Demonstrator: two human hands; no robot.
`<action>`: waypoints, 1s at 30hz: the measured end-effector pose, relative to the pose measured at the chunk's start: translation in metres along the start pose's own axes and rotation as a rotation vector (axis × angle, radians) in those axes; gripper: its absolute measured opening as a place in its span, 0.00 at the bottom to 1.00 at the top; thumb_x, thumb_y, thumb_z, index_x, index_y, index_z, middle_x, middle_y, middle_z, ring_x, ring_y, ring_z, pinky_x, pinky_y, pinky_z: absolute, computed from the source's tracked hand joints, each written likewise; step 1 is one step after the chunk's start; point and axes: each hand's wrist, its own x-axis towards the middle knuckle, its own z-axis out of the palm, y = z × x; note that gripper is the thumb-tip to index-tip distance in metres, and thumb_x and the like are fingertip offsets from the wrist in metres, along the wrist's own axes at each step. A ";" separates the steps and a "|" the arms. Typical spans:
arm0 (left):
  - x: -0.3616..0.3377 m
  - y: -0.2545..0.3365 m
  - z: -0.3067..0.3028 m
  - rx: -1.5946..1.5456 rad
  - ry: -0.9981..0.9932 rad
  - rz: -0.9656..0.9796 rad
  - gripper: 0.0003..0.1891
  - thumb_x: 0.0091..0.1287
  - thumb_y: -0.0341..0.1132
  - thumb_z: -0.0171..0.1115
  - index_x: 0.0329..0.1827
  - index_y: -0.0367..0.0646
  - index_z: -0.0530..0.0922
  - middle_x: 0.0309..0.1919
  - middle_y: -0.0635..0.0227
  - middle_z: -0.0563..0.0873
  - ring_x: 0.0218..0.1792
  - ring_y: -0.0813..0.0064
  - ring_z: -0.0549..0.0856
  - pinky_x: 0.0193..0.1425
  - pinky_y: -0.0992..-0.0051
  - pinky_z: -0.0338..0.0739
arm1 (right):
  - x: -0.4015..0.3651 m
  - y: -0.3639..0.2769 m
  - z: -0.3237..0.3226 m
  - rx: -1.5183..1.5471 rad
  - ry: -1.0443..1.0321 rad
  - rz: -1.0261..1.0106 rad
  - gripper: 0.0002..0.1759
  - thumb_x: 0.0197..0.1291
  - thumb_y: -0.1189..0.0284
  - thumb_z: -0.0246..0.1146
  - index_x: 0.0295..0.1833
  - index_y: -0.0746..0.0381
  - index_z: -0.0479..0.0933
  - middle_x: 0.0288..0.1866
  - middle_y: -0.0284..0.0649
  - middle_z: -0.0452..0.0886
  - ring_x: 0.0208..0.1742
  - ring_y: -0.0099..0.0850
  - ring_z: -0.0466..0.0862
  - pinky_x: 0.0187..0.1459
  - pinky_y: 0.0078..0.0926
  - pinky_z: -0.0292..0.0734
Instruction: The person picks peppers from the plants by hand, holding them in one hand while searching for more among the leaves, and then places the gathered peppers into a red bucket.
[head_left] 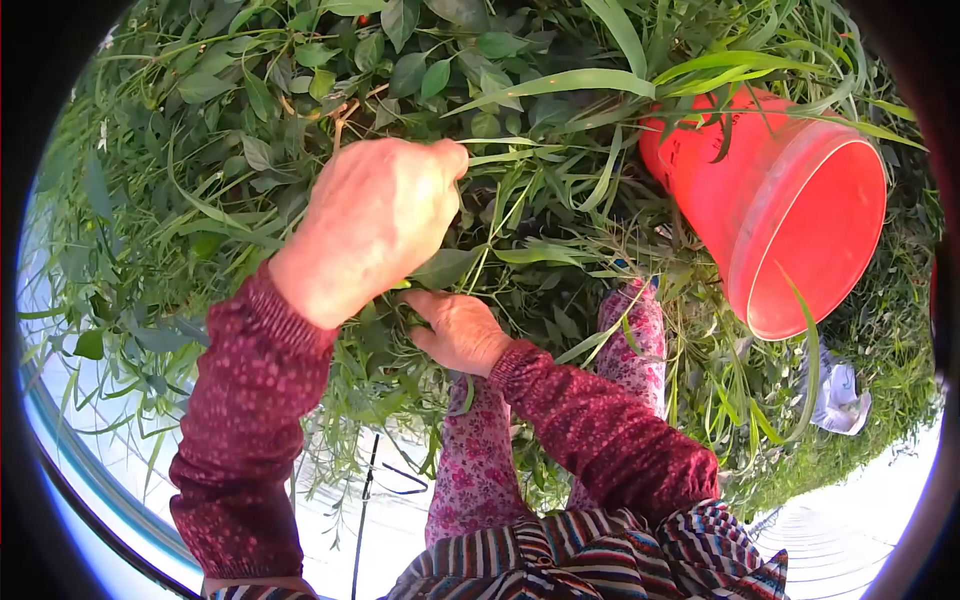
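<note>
My left hand (375, 220) is a closed fist among the leaves of a pepper-like plant (400, 75). Long grass blades (560, 85) pass close to its knuckles, and whatever lies inside the fist is hidden. Below and a little to the right, my right hand (462, 332) reaches into the foliage with its thumb and forefinger apart. Its fingertips are near green leaves and stems, partly covered by them, and I see nothing held there. Patterned dark red sleeves cover both forearms.
A red bucket (690, 190) lies tilted in the grass at the right, its mouth facing down and right. A crumpled pale wrapper (838, 395) lies below it. My legs in floral trousers (635, 335) stand among the plants. A thin dark rod (366, 500) rises at lower left.
</note>
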 end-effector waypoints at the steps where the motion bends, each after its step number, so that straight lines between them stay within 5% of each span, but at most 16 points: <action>1: 0.026 -0.020 0.024 0.135 0.010 0.056 0.06 0.56 0.29 0.55 0.35 0.40 0.76 0.23 0.52 0.79 0.27 0.51 0.80 0.31 0.58 0.72 | 0.001 -0.001 0.001 -0.021 -0.001 -0.008 0.25 0.51 0.69 0.60 0.56 0.64 0.70 0.41 0.52 0.80 0.43 0.47 0.81 0.47 0.40 0.75; 2: 0.045 -0.037 0.051 0.188 -0.038 0.013 0.07 0.57 0.28 0.55 0.38 0.39 0.77 0.24 0.52 0.80 0.31 0.53 0.81 0.36 0.58 0.72 | 0.000 -0.004 0.001 -0.044 0.001 -0.015 0.26 0.51 0.69 0.61 0.57 0.64 0.69 0.41 0.52 0.80 0.42 0.47 0.81 0.46 0.39 0.76; 3: 0.069 -0.054 0.075 -0.074 -0.276 -0.295 0.07 0.61 0.30 0.51 0.35 0.40 0.78 0.30 0.55 0.82 0.37 0.55 0.82 0.42 0.60 0.77 | 0.000 -0.004 0.005 -0.039 -0.004 -0.012 0.26 0.51 0.69 0.61 0.57 0.64 0.69 0.41 0.52 0.80 0.42 0.47 0.81 0.46 0.39 0.76; 4: 0.074 -0.084 0.117 0.290 -0.253 -0.035 0.13 0.62 0.29 0.52 0.49 0.44 0.75 0.46 0.58 0.81 0.50 0.58 0.80 0.53 0.62 0.75 | 0.001 -0.003 0.009 -0.039 -0.003 -0.021 0.26 0.51 0.69 0.61 0.58 0.64 0.69 0.41 0.51 0.80 0.41 0.47 0.81 0.45 0.39 0.76; 5: 0.079 -0.084 0.121 0.451 -0.530 -0.087 0.22 0.61 0.28 0.53 0.60 0.48 0.69 0.57 0.61 0.76 0.58 0.58 0.75 0.59 0.64 0.71 | 0.003 -0.004 0.008 -0.037 0.004 -0.025 0.26 0.51 0.69 0.61 0.58 0.64 0.69 0.40 0.51 0.80 0.40 0.46 0.81 0.44 0.39 0.77; 8: 0.057 -0.091 0.131 0.334 -0.748 -0.133 0.30 0.58 0.27 0.56 0.66 0.50 0.63 0.57 0.52 0.75 0.57 0.54 0.76 0.60 0.64 0.72 | 0.001 -0.006 0.006 -0.008 -0.038 0.009 0.26 0.51 0.69 0.61 0.57 0.64 0.69 0.39 0.50 0.79 0.39 0.46 0.82 0.43 0.39 0.77; 10: 0.018 -0.109 0.147 0.299 -0.454 -0.027 0.26 0.59 0.28 0.55 0.63 0.48 0.67 0.50 0.54 0.78 0.55 0.56 0.77 0.58 0.63 0.73 | 0.002 -0.003 0.012 -0.027 -0.047 -0.017 0.25 0.51 0.70 0.61 0.57 0.63 0.70 0.38 0.50 0.79 0.38 0.46 0.82 0.41 0.39 0.78; 12: 0.006 -0.118 0.148 0.391 -0.567 0.137 0.17 0.60 0.30 0.53 0.53 0.43 0.75 0.46 0.57 0.80 0.54 0.57 0.78 0.58 0.63 0.73 | 0.003 -0.003 0.015 0.006 -0.075 0.001 0.24 0.51 0.70 0.61 0.56 0.63 0.70 0.38 0.49 0.79 0.37 0.46 0.82 0.41 0.39 0.78; 13: -0.003 -0.121 0.150 0.288 -0.571 0.081 0.11 0.61 0.32 0.51 0.40 0.41 0.81 0.43 0.59 0.82 0.52 0.58 0.78 0.57 0.63 0.73 | 0.003 0.001 0.021 0.020 -0.042 -0.022 0.23 0.51 0.70 0.61 0.55 0.63 0.70 0.37 0.49 0.79 0.37 0.47 0.81 0.39 0.40 0.77; 18: 0.000 -0.126 0.137 0.240 -0.648 0.029 0.10 0.61 0.34 0.55 0.34 0.39 0.82 0.41 0.56 0.83 0.48 0.57 0.80 0.54 0.61 0.74 | 0.005 0.000 0.019 0.016 -0.052 -0.027 0.23 0.51 0.70 0.62 0.54 0.63 0.70 0.37 0.50 0.79 0.35 0.47 0.81 0.37 0.41 0.77; 20: 0.004 -0.130 0.138 0.071 -0.555 -0.133 0.10 0.60 0.35 0.56 0.37 0.40 0.81 0.41 0.55 0.83 0.44 0.55 0.81 0.53 0.62 0.75 | 0.007 0.002 0.020 0.016 -0.055 -0.020 0.23 0.52 0.70 0.63 0.55 0.63 0.69 0.37 0.51 0.78 0.34 0.48 0.81 0.36 0.41 0.76; 21: 0.002 -0.129 0.137 -0.148 -0.340 -0.120 0.10 0.59 0.34 0.56 0.40 0.41 0.81 0.40 0.55 0.83 0.42 0.55 0.82 0.50 0.63 0.75 | 0.007 0.002 0.022 0.018 -0.046 -0.035 0.24 0.52 0.70 0.63 0.55 0.63 0.69 0.36 0.51 0.78 0.34 0.47 0.81 0.36 0.40 0.76; 22: 0.005 -0.128 0.136 -0.146 -0.342 -0.121 0.10 0.59 0.34 0.56 0.40 0.41 0.81 0.40 0.55 0.83 0.42 0.55 0.82 0.50 0.63 0.75 | 0.007 0.003 0.023 0.019 -0.037 -0.051 0.24 0.52 0.70 0.63 0.56 0.63 0.68 0.35 0.51 0.78 0.33 0.47 0.81 0.35 0.40 0.77; 24: 0.018 -0.131 0.137 -0.378 0.034 -0.372 0.10 0.58 0.32 0.57 0.41 0.43 0.80 0.39 0.55 0.83 0.43 0.55 0.81 0.49 0.64 0.75 | 0.008 0.003 0.025 0.010 -0.038 -0.047 0.25 0.52 0.70 0.63 0.56 0.63 0.68 0.34 0.50 0.78 0.33 0.46 0.81 0.34 0.40 0.77; 25: 0.021 -0.140 0.140 -0.283 0.194 -0.329 0.09 0.56 0.29 0.57 0.40 0.42 0.80 0.38 0.53 0.83 0.42 0.54 0.81 0.48 0.64 0.76 | 0.007 0.003 0.026 0.003 -0.044 -0.039 0.25 0.52 0.70 0.63 0.56 0.63 0.68 0.33 0.50 0.79 0.33 0.46 0.81 0.34 0.40 0.77; 30: 0.031 -0.161 0.143 0.220 0.008 -0.391 0.07 0.55 0.25 0.54 0.34 0.38 0.80 0.34 0.54 0.85 0.40 0.53 0.83 0.46 0.60 0.73 | 0.008 0.003 0.026 0.018 -0.045 -0.017 0.24 0.52 0.70 0.63 0.55 0.63 0.69 0.34 0.50 0.79 0.33 0.44 0.82 0.34 0.39 0.78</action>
